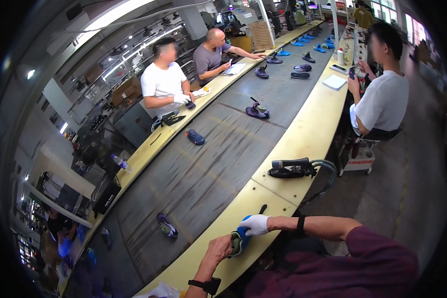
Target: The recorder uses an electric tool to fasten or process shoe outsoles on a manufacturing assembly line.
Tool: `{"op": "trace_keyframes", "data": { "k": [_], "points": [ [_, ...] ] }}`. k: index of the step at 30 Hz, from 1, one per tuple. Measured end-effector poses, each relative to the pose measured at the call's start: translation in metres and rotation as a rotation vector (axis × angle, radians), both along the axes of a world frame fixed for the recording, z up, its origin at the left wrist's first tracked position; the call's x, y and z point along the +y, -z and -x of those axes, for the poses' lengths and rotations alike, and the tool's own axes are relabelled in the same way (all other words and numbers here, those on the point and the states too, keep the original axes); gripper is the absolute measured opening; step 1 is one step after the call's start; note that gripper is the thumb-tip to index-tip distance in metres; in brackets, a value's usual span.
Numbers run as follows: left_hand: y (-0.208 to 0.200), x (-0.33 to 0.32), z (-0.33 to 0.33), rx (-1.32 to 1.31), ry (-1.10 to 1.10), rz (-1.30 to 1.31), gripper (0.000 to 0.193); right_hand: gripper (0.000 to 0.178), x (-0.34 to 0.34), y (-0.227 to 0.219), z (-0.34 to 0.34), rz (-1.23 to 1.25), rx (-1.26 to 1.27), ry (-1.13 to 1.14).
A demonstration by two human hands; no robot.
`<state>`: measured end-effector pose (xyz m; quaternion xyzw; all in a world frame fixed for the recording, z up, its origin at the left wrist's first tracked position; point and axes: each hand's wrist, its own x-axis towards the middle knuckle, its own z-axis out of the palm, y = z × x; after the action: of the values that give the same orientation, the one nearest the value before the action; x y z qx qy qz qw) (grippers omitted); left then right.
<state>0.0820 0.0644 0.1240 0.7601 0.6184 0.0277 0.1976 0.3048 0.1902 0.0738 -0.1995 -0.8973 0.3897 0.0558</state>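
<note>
A small blue and green shoe [238, 242] is held between my hands over the yellow ledge of the conveyor. My bare left hand [218, 248] is closed on its near left end. My right hand [256, 225], in a white glove, grips the blue far end. The palms and shoe partly hide the fingertips of both hands. Just beyond the glove lies a thin dark tool [263, 208]. Farther along the ledge rests a black hand-held device [290, 169] with a grey handle and a hose.
The grey conveyor belt [223, 159] carries scattered shoes, among them a purple shoe [167, 226] and a dark blue shoe [195, 137]. Two people work across the belt; another person [382, 99] sits at the right. A white plastic bag [161, 290] lies by my left forearm.
</note>
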Motion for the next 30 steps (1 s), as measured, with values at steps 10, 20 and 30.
{"op": "trace_keyframes", "data": {
  "k": [10, 20, 30],
  "points": [
    [0.044, 0.002, 0.03, -0.266, -0.176, -0.137, 0.023, 0.031, 0.004, 0.018, 0.017, 0.039, 0.086, -0.111],
    [0.045, -0.01, 0.019, -0.319, -0.254, -0.089, 0.031, 0.024, 0.016, -0.005, 0.055, 0.018, -0.441, -0.222],
    [0.022, -0.102, -0.12, -0.378, -0.648, -0.581, 0.026, 0.019, 0.025, 0.008, 0.057, 0.165, -0.368, -0.193]
  ]
}}
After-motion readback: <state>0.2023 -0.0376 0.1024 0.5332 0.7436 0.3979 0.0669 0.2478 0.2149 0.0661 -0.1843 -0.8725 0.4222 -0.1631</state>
